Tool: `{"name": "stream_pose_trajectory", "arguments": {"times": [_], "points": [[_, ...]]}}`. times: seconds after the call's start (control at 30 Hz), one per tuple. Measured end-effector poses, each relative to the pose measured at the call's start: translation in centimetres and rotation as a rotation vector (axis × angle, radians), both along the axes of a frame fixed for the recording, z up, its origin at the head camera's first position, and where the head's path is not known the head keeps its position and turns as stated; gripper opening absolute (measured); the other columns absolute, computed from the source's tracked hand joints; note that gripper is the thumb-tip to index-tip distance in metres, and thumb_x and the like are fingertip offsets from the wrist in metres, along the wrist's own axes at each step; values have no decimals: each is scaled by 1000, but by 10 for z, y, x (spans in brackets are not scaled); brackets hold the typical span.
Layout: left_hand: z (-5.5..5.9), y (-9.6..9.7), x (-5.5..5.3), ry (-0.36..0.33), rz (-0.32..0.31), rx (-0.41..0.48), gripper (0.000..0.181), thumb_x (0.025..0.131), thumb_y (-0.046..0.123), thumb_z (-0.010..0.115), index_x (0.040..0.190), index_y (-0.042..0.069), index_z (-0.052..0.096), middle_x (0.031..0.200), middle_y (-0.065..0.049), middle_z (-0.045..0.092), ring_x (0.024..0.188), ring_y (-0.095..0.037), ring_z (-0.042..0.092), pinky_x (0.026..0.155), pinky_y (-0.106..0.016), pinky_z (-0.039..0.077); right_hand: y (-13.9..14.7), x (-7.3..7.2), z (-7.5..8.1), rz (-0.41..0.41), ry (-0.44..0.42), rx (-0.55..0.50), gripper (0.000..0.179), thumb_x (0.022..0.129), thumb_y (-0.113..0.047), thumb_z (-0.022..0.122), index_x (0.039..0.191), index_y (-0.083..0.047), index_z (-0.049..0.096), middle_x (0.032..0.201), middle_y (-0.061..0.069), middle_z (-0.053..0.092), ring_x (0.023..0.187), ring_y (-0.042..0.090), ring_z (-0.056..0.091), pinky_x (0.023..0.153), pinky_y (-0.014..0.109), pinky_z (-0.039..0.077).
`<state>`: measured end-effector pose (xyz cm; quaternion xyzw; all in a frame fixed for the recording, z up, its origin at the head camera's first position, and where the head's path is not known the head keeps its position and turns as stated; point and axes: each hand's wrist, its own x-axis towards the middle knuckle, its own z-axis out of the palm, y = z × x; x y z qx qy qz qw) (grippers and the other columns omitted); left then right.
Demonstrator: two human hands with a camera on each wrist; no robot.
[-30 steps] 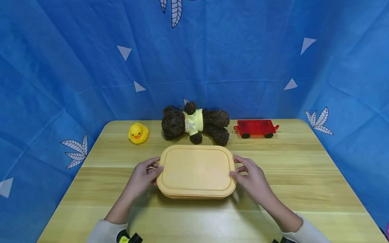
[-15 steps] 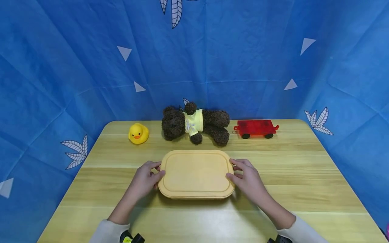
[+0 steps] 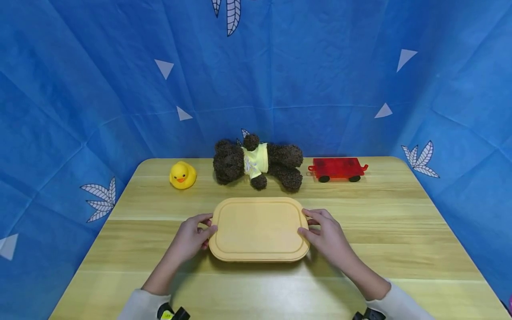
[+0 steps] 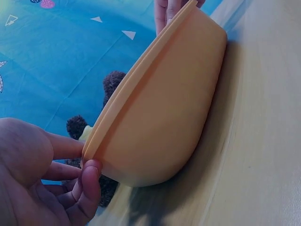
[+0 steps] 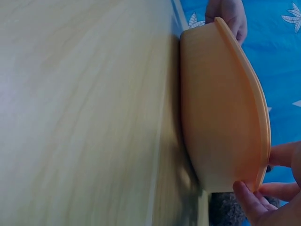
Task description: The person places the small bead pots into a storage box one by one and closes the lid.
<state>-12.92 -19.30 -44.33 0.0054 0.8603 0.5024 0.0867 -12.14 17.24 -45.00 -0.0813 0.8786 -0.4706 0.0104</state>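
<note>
In the head view a lidded plastic box (image 3: 259,229), pale yellow-orange with rounded corners, is on the wooden table in front of the person. The left hand (image 3: 191,235) pinches its left rim, thumb on top of the lid and fingers at and below the edge. Opposite it, the right hand (image 3: 326,238) pinches the right rim the same way. Seen from the left wrist, the box wall (image 4: 160,103) tapers toward the table, and lid and box rim lie together as a double edge. The right wrist view shows the box base (image 5: 183,108) close against the tabletop. The box's contents are hidden.
Along the back of the table (image 3: 400,258) are a yellow rubber duck (image 3: 182,175), a brown teddy bear (image 3: 256,161) lying on its side in a yellow shirt, and a red toy wagon (image 3: 338,169). A blue patterned cloth (image 3: 304,66) hangs behind and at both sides.
Over the last second the lid's far edge has come down and nearer the person, and both hands have shifted slightly inward with it. The last half second shows almost no movement.
</note>
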Motion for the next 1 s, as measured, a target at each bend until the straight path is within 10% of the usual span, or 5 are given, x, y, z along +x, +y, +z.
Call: {"name": "stream_pose_trajectory", "arguments": {"times": [1.0], "points": [[-3,2,-3,-15,-12,-14,44,103,9,64,144,-5,54,110,-14,61,56,-16,57,50,-35,54,6,5,-4,38,-50,32,61,97,-24,75,150,-7,52,138,19,63,112,31,70,86,36,61]]}}
